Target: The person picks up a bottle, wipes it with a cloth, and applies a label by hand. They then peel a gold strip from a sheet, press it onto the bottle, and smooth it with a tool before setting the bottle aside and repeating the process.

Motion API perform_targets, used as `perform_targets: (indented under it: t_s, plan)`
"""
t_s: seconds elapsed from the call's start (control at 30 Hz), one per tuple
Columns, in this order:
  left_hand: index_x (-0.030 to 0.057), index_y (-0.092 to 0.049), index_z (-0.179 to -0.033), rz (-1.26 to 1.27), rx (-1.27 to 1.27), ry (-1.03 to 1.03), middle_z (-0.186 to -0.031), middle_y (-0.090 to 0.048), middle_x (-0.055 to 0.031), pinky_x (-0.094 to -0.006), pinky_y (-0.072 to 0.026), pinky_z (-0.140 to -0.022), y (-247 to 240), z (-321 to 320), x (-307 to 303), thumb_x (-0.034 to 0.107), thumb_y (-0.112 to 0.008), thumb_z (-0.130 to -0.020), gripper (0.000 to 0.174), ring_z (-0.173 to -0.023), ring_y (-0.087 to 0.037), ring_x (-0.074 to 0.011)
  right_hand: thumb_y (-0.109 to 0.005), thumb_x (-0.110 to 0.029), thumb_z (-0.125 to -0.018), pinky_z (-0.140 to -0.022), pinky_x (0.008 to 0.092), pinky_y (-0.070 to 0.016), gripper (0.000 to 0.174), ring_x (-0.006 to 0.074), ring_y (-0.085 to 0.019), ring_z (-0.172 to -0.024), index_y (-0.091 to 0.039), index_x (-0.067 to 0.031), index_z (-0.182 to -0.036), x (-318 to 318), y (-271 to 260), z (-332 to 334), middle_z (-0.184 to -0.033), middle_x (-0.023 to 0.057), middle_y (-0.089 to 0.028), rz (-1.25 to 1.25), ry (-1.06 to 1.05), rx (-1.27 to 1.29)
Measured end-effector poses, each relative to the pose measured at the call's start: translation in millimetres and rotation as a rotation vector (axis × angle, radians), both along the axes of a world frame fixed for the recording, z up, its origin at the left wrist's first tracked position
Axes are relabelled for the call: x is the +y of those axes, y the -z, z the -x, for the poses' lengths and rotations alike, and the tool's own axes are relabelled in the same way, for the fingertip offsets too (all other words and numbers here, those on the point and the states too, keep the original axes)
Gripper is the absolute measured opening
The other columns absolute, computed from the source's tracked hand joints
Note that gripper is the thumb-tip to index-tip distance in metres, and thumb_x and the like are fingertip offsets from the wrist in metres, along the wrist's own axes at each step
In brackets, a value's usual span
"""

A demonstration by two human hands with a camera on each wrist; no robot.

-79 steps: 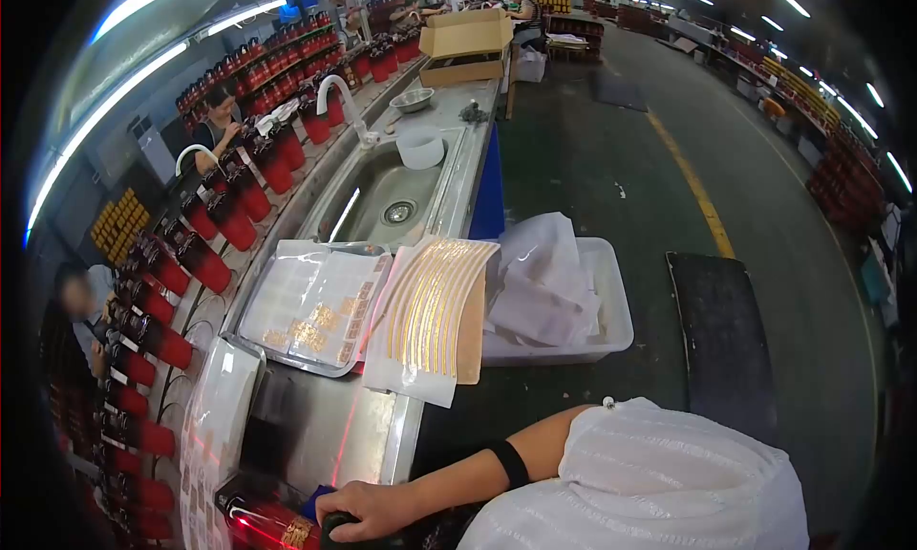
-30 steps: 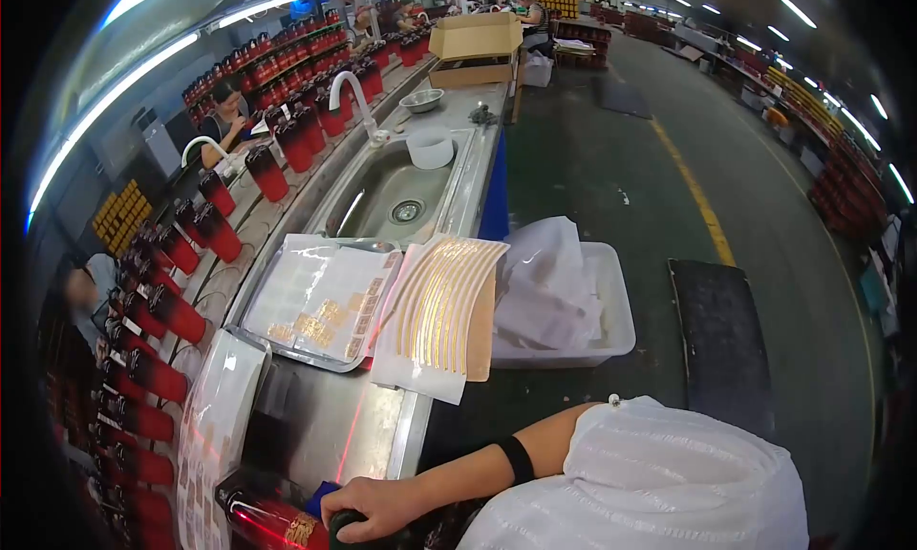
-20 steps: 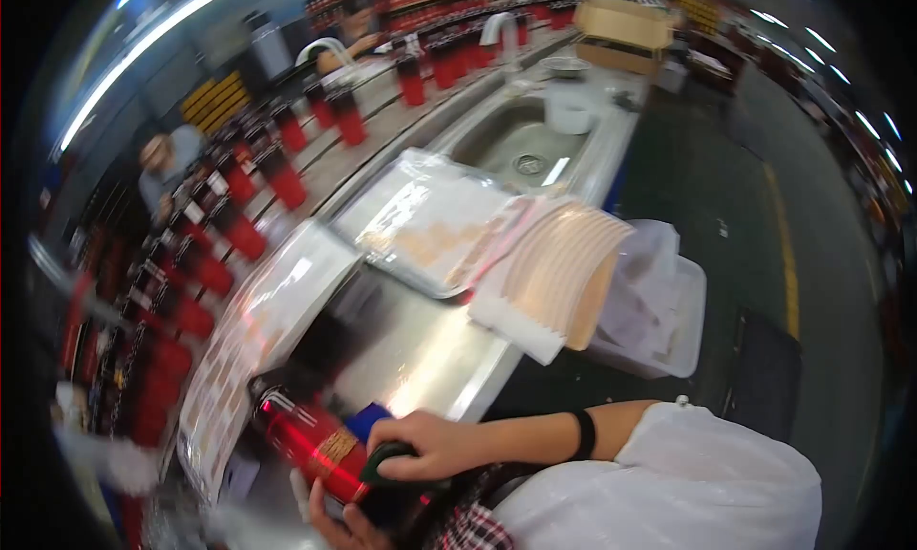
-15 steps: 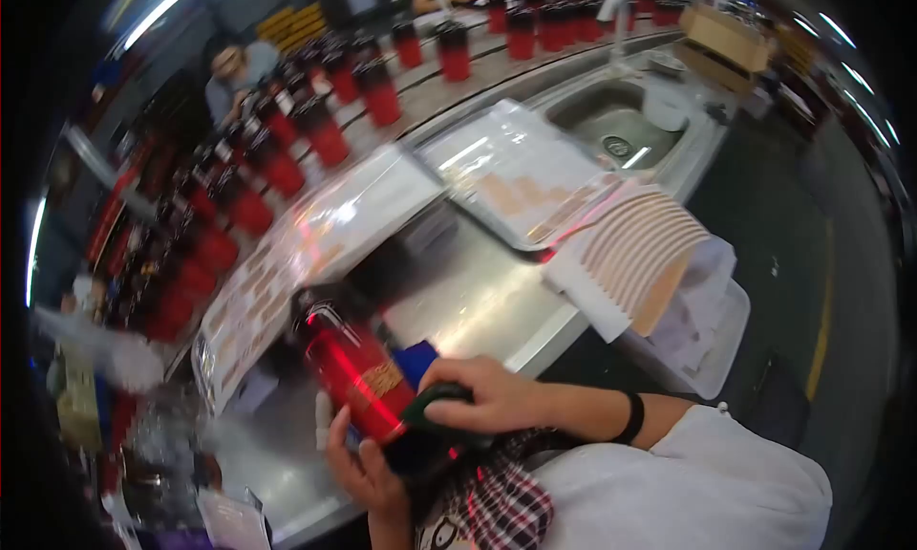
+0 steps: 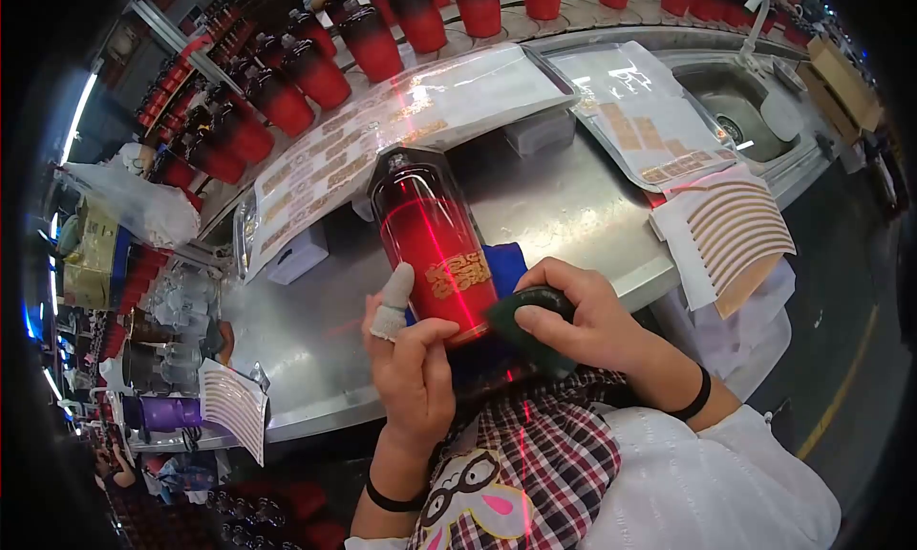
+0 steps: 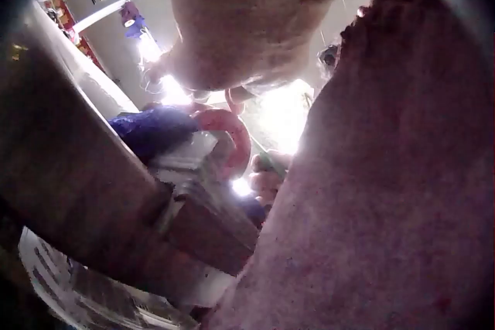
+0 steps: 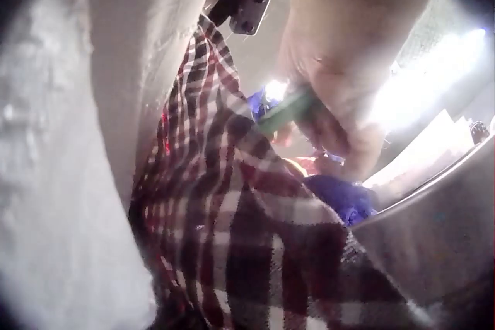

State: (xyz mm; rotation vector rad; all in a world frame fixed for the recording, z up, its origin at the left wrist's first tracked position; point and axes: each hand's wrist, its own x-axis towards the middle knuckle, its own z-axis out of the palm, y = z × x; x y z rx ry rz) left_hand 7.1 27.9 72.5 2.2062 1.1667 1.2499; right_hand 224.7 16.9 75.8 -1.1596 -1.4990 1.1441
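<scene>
Red bottle (image 5: 435, 249) lies near the table's front edge (image 5: 330, 415).

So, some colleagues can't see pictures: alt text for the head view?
A right hand holds a dark green tool at the lower end of a gold-patterned red bottle, the left hand opposite. Beyond are patterned sheets and more bottles.

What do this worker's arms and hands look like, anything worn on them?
The left hand wears pale grey wrapping on one of its fingers; the right hand is ungloved. Black bands circle both forearms; the right sleeve is white, textured fabric.
</scene>
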Motion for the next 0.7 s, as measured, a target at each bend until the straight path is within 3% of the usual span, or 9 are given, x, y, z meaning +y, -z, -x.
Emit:
perform_targets:
  t_s: [0.27, 0.37, 0.47, 0.57, 0.7]
  plan:
    - [0.0080, -0.066, -0.092, -0.076, 0.213, 0.057, -0.142, -0.047, -0.0221, -0.0554, -0.0179, -0.113, -10, -9, 6, -0.001, -0.055, -0.077, 0.021, -0.131, -0.039, -0.0393, -0.065, -0.019, -0.084, -0.065, 0.0316, -0.0491, 0.024, 0.0175, -0.062, -0.068, -0.060, 0.0005, -0.097, 1, 1, -3, -0.076, 0.0108, -0.064, 0.008, 0.013, -0.050]
    - [0.0062, -0.064, -0.088, -0.113, 0.338, 0.047, -0.142, -0.046, -0.0230, -0.0522, -0.0212, -0.112, -18, -14, 4, -0.004, -0.051, -0.082, 0.018, -0.130, -0.041, -0.0388, -0.065, -0.019, -0.084, -0.064, 0.0318, -0.0491, 0.024, 0.0174, -0.062, -0.068, -0.060, 0.0003, -0.097, 1, 3, -5, -0.075, 0.0108, -0.065, 0.027, 0.006, -0.047]
    - [0.0073, -0.064, -0.089, -0.122, 0.420, 0.056, -0.142, -0.046, -0.0229, -0.0558, -0.0183, -0.113, -22, -16, 4, -0.003, -0.051, -0.080, 0.019, -0.131, -0.039, -0.0394, -0.065, -0.019, -0.084, -0.064, 0.0316, -0.0490, 0.023, 0.0170, -0.062, -0.067, -0.061, 0.0002, -0.097, 2, 7, -6, -0.075, 0.0105, -0.065, -0.004, 0.025, -0.036]
    - [0.0087, -0.067, -0.088, -0.132, 0.445, 0.081, -0.142, -0.047, -0.0203, -0.0566, -0.0177, -0.113, -23, -17, 6, -0.003, -0.055, -0.073, 0.023, -0.132, -0.037, -0.0368, -0.065, -0.018, -0.084, -0.063, 0.0313, -0.0489, 0.023, 0.0170, -0.062, -0.067, -0.061, 0.0002, -0.097, 2, 8, -7, -0.075, 0.0105, -0.065, 0.004, 0.012, -0.028]
    - [0.0069, -0.062, -0.087, -0.106, 0.438, 0.107, -0.141, -0.046, -0.0231, -0.0563, -0.0192, -0.113, -27, -18, 9, -0.002, -0.053, -0.078, 0.016, -0.131, -0.038, -0.0412, -0.065, -0.018, -0.084, -0.063, 0.0314, -0.0489, 0.022, 0.0172, -0.062, -0.067, -0.061, 0.0000, -0.097, 2, 5, -8, -0.075, 0.0107, -0.064, 0.035, -0.020, -0.025]
